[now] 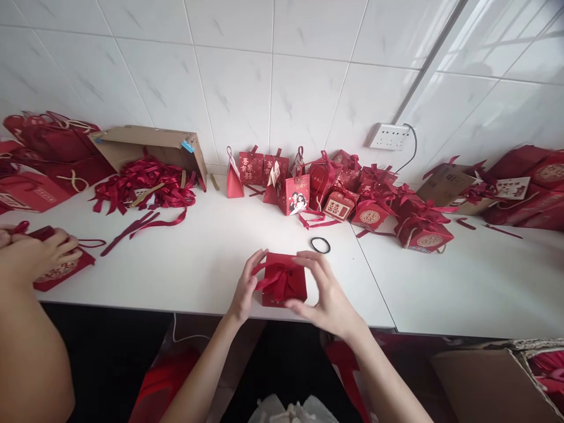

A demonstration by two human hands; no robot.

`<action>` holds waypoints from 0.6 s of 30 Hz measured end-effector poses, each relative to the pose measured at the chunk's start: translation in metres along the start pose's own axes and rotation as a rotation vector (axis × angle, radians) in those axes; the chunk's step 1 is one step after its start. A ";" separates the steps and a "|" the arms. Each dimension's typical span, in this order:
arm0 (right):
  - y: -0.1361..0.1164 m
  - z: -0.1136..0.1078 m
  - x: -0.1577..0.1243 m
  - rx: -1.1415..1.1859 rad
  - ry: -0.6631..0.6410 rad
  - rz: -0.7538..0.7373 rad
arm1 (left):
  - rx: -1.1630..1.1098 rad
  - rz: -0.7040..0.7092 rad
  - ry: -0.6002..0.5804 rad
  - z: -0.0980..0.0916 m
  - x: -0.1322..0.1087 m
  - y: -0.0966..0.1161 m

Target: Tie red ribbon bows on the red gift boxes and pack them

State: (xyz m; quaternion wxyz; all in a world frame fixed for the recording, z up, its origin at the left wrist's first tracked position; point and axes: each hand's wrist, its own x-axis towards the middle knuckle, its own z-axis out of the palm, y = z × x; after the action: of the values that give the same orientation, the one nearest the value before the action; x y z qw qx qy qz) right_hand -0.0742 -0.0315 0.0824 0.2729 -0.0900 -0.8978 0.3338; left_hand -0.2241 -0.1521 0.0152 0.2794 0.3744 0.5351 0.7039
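Note:
A small red box (296,295) with a dark red ribbon bow (278,283) on top sits near the front edge of the white table (207,252). Against its left side rests my left hand (245,289), the fingers round the box's edge and ribbon. My right hand (324,294) is at the box's right side, thumb and fingers spread wide around its near and far corners. Just beyond the box lies a black elastic band (320,245).
Many red gift boxes (325,176) line the wall. An open cardboard box (150,138) spills red ribbons (147,182) at the back left. Another person's hands (35,255) hold a red box (66,271) at the far left. Red bags (533,188) stand at the back right.

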 end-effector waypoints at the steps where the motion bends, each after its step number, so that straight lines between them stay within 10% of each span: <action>1: -0.004 0.002 -0.002 -0.016 -0.056 -0.032 | -0.034 -0.022 0.001 0.001 0.002 -0.001; 5: 0.003 0.001 -0.008 -0.047 -0.148 -0.042 | -0.019 -0.015 0.169 -0.001 0.005 -0.007; 10: 0.024 -0.009 -0.017 -0.036 0.174 0.110 | 0.105 0.050 0.414 -0.010 0.000 -0.007; 14: 0.022 -0.007 -0.024 0.022 0.355 0.294 | 0.319 0.018 0.399 -0.005 -0.001 0.016; 18: 0.015 -0.002 -0.026 0.011 0.204 0.445 | 0.636 -0.052 0.254 0.018 -0.006 0.048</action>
State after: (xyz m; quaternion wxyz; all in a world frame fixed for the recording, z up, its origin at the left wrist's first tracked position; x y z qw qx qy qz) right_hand -0.0514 -0.0282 0.0629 0.2822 -0.3173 -0.8218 0.3798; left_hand -0.2052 -0.1604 0.0631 0.0978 0.3383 0.7676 0.5355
